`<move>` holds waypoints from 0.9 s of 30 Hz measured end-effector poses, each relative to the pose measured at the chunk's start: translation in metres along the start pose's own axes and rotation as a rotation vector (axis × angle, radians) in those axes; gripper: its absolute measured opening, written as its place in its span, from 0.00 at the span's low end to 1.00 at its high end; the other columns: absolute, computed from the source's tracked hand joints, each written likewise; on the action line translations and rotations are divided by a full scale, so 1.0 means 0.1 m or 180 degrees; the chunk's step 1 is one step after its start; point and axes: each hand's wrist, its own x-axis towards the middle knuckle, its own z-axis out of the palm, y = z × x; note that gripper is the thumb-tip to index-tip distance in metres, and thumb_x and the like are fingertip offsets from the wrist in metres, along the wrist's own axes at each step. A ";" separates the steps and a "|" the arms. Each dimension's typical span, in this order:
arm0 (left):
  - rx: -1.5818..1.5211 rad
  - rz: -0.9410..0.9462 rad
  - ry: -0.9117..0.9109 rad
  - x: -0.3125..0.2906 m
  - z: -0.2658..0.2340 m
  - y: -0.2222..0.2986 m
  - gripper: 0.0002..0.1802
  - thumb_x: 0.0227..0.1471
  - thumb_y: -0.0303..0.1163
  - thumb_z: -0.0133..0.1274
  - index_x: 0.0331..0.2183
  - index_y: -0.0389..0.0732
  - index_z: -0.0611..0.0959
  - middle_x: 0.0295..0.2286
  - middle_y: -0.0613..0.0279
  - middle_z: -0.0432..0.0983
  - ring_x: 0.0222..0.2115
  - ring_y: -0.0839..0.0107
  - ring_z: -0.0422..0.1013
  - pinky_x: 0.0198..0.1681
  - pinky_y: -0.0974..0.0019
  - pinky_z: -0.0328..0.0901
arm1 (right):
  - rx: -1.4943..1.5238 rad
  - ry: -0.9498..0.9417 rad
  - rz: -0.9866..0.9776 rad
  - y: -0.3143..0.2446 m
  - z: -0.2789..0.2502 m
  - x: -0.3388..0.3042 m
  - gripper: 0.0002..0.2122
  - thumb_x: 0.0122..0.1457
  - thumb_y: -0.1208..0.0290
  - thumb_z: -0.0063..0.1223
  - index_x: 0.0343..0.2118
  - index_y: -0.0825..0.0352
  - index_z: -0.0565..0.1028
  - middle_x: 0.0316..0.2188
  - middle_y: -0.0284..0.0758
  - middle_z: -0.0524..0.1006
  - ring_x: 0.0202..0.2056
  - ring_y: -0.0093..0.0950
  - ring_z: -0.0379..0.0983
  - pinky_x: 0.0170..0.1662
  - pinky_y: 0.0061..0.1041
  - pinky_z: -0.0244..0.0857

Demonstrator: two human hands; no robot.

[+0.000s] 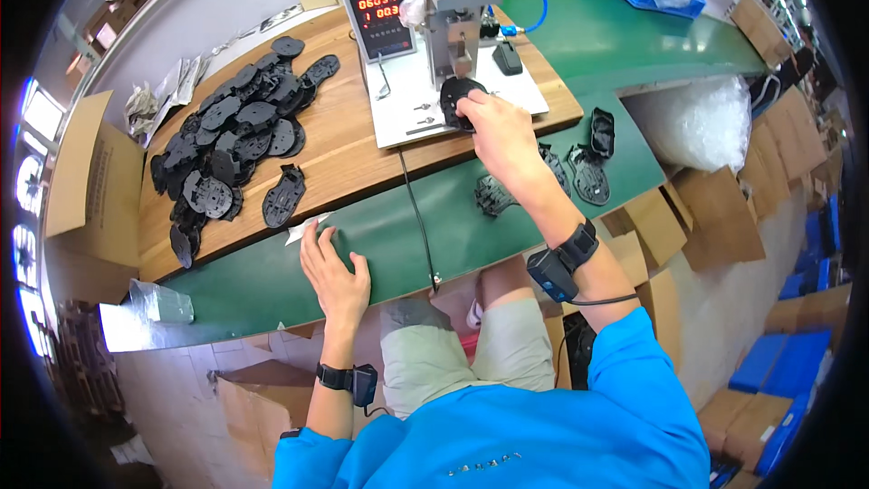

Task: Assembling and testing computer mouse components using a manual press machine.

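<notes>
My right hand (pixel 500 131) is closed on the edge of a black plastic shell (pixel 450 103), which sits on the white base plate (pixel 393 123) right beneath the head of a bench press (pixel 453 32). The fingertips cover part of the shell. My left hand (pixel 337 276) rests at the front edge of the green table, its fingers apart and nothing in it. Close by its fingertips lies a small white scrap (pixel 308 228). A single black shell (pixel 284 196) lies just beyond that hand on the wooden board (pixel 339 158).
A heap of black shells (pixel 237 118) covers the board's left. Several black parts (pixel 589 176) lie by my right forearm. A digital counter box (pixel 378 18) stands beside the press. A cable (pixel 416 217) crosses the green table (pixel 380 244). Cardboard boxes (pixel 720 217) stand at right.
</notes>
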 end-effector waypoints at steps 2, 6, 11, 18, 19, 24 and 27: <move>0.0000 -0.0069 0.0049 -0.04 0.00 0.00 0.29 0.50 0.28 0.55 0.55 0.32 0.73 0.63 0.45 0.59 0.66 0.45 0.53 0.70 0.45 0.49 | 0.0073 0.0025 -0.0084 0.04 0.02 -0.01 0.10 0.52 0.85 0.52 0.36 0.65 0.76 0.35 0.38 0.76 0.40 0.42 0.78 0.42 0.43 0.74; 0.0014 -0.0196 0.0108 -0.04 0.02 0.02 0.29 0.51 0.30 0.56 0.54 0.32 0.73 0.64 0.45 0.59 0.66 0.46 0.53 0.70 0.45 0.49 | 0.0209 0.0267 -0.0214 0.07 0.05 -0.04 0.09 0.52 0.84 0.52 0.35 0.65 0.76 0.35 0.38 0.76 0.39 0.42 0.77 0.41 0.42 0.74; 0.0126 -0.0158 0.0144 -0.02 0.05 -0.04 0.27 0.51 0.31 0.56 0.52 0.34 0.74 0.63 0.45 0.60 0.66 0.46 0.54 0.70 0.45 0.50 | 0.0062 0.0273 -0.0182 0.04 0.10 -0.06 0.07 0.52 0.82 0.54 0.34 0.64 0.77 0.35 0.37 0.76 0.39 0.40 0.78 0.42 0.40 0.74; 0.0150 -0.0095 0.0068 -0.02 0.03 -0.02 0.25 0.52 0.30 0.56 0.52 0.34 0.75 0.63 0.45 0.60 0.66 0.45 0.54 0.69 0.45 0.50 | 0.0002 0.0346 -0.0095 0.01 0.12 -0.07 0.06 0.53 0.80 0.56 0.34 0.64 0.77 0.34 0.37 0.77 0.38 0.39 0.80 0.41 0.38 0.76; 0.0128 -0.0092 0.0082 -0.04 0.04 -0.01 0.26 0.52 0.30 0.56 0.52 0.34 0.75 0.63 0.45 0.60 0.66 0.45 0.54 0.69 0.45 0.50 | -0.0024 0.0312 -0.0066 0.00 0.12 -0.07 0.07 0.53 0.81 0.55 0.35 0.64 0.78 0.34 0.37 0.77 0.39 0.39 0.80 0.41 0.38 0.76; 0.0044 -0.0025 0.0137 -0.07 0.02 0.01 0.28 0.51 0.29 0.56 0.54 0.32 0.74 0.63 0.44 0.59 0.66 0.45 0.54 0.69 0.45 0.50 | -0.0039 0.0311 -0.0084 0.03 0.10 -0.08 0.07 0.54 0.81 0.54 0.35 0.64 0.77 0.34 0.37 0.77 0.39 0.39 0.79 0.41 0.39 0.75; 0.0083 0.0139 0.0205 -0.02 -0.03 0.02 0.29 0.51 0.28 0.56 0.56 0.32 0.72 0.63 0.45 0.59 0.66 0.45 0.54 0.69 0.45 0.50 | -0.0024 0.0359 -0.0145 0.05 0.10 -0.08 0.06 0.54 0.79 0.54 0.35 0.64 0.76 0.34 0.37 0.76 0.38 0.40 0.79 0.40 0.39 0.75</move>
